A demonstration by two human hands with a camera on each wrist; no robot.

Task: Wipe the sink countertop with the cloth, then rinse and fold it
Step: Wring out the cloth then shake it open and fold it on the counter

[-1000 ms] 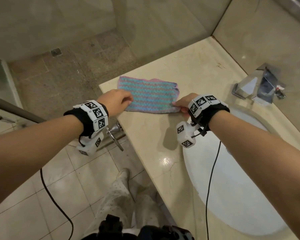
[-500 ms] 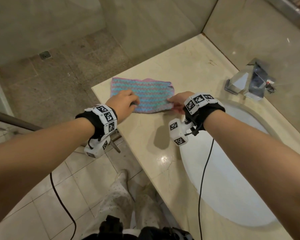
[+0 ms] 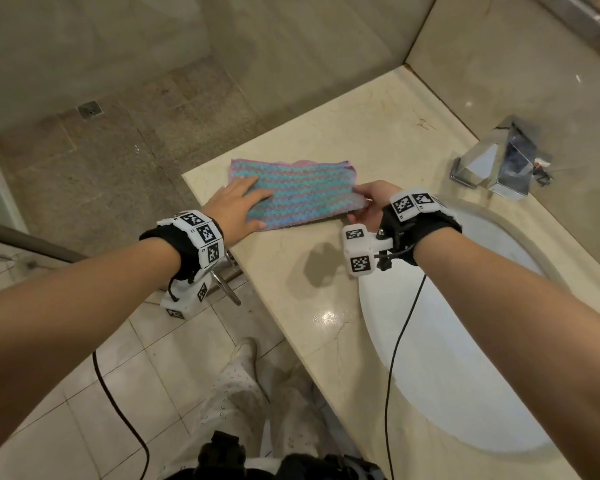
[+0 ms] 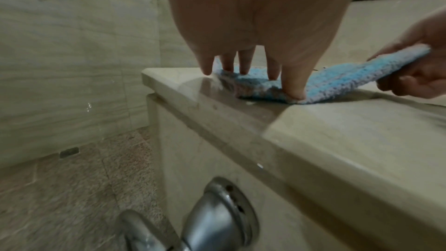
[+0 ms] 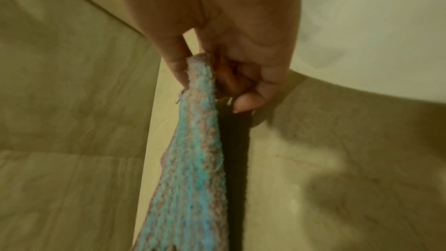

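Now flattened where it was gripping before, the left hand (image 3: 238, 206) is pressing spread fingers on the striped blue-and-pink knitted cloth (image 3: 302, 192), lying on the beige marble desk (image 3: 343, 133); the right hand (image 3: 373, 202) is pinching and lifting its right edge beside the white oval sink (image 3: 465, 375).

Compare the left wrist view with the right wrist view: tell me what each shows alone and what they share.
Only the left wrist view shows the left hand, its straight fingers pressing the cloth flat near the countertop corner, and a metal handle below. Only the right wrist view shows the white sink basin. Both show the right hand pinching the cloth's lifted end above the countertop.
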